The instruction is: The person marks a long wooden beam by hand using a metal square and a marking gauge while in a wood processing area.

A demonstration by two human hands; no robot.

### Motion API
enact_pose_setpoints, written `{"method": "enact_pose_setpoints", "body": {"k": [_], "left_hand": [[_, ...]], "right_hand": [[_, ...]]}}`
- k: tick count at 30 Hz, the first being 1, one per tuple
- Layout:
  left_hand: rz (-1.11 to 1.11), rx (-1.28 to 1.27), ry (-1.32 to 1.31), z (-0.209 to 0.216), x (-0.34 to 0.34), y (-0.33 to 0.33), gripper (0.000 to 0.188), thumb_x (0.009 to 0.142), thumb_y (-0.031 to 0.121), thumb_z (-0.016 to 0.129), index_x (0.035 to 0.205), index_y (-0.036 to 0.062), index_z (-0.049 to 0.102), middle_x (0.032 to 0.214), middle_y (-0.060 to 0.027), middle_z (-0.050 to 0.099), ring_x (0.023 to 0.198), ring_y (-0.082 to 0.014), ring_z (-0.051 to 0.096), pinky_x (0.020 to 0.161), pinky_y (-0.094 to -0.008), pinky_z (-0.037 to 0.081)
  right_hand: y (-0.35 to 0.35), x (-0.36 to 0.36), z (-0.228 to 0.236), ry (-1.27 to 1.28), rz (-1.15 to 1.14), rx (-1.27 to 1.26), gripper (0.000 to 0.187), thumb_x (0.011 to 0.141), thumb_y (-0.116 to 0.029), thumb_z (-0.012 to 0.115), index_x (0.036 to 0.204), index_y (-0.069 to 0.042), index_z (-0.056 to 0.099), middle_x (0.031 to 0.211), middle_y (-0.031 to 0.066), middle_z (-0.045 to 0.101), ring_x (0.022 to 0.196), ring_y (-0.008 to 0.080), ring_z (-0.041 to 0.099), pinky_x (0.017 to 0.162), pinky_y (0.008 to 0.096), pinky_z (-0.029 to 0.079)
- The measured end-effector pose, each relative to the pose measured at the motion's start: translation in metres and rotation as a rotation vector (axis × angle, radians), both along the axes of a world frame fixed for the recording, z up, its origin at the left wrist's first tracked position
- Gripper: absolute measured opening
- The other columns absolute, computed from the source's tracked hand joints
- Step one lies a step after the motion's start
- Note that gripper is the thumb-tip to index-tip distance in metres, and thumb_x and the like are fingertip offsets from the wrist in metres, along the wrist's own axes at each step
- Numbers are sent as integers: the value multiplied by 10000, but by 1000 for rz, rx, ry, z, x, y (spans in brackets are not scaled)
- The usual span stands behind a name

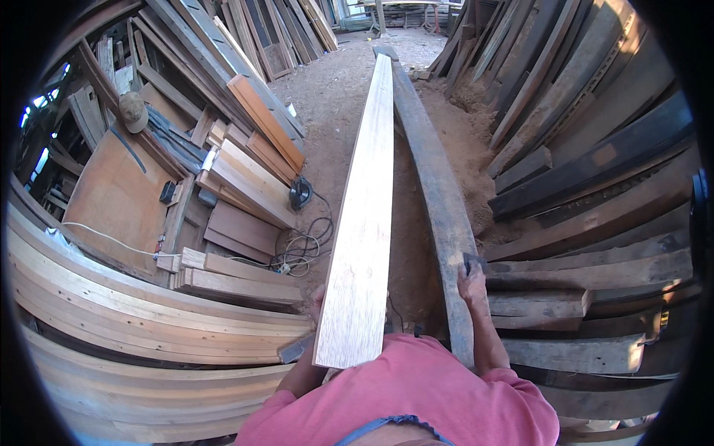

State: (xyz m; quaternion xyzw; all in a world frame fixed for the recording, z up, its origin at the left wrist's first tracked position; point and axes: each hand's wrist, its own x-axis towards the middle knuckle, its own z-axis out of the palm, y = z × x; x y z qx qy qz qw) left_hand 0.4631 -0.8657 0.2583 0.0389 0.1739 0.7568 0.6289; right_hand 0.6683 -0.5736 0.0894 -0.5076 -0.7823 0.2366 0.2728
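Dusty floor [327, 111], dark timbers [564, 91] leaning at right, pale planks [149, 316] stacked at left; daylight [354, 9] at the far end

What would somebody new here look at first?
Probably the long pale plank up the middle, with the left hand at its near left edge. Next, the dark weathered plank to its right, beside the right hand, and the pink shirt below.

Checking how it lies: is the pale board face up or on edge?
Face up: the pale board shows its broad side to the camera looking down.
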Motion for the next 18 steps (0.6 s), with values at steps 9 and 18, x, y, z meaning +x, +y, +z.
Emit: {"method": "enact_pose_setpoints", "body": {"k": [9,18], "left_hand": [[-40,291,90,116,19,54,745,928,541,465,1447,12,389,1314,-257,533,1089,-359,637,929,-477,540],[12,596,188,150,32,141,586,983,465,464,1355,14,506,1202,-186,644,1067,-275,674,932,-410,552]], "right_hand": [[-26,80,-107,-784,202,-487,322,843,-197,622,1131,-68,688,1207,210,659,1147,365,631,975,464,506],[-20,127,-104,-292,394,-148,556,998,-474,437,1454,-158,458,1511,173,424,1381,361,413,1137,474,332]]}}
